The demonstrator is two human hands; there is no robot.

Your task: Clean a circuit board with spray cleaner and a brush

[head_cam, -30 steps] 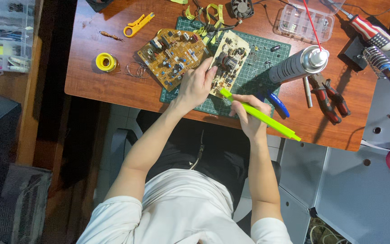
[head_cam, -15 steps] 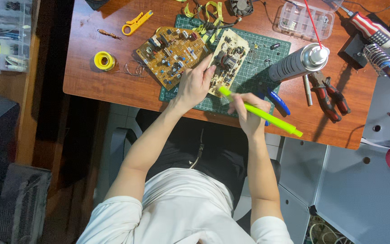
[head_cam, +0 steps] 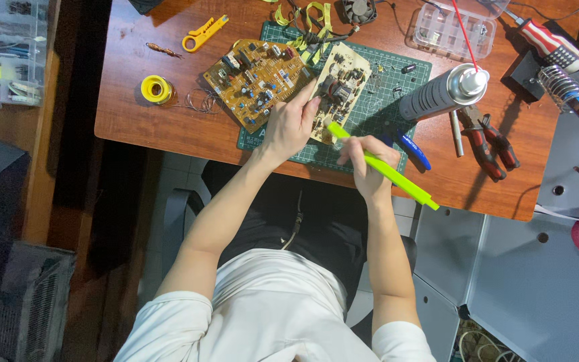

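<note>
My left hand rests on the edge of a pale circuit board that lies on a green cutting mat, fingers holding the board's near side. My right hand grips a bright green pen-shaped tool, whose tip touches the board's lower edge. A larger brown circuit board lies to the left, partly on the mat.
On the wooden desk: a yellow solder spool, yellow wire stripper, spray can with a red straw, red pliers, blue-handled cutters, a clear parts box, a red screwdriver and a soldering iron stand.
The view has shifted slightly; both hands stay at the pale board, the green tool's tip still at its lower edge.
</note>
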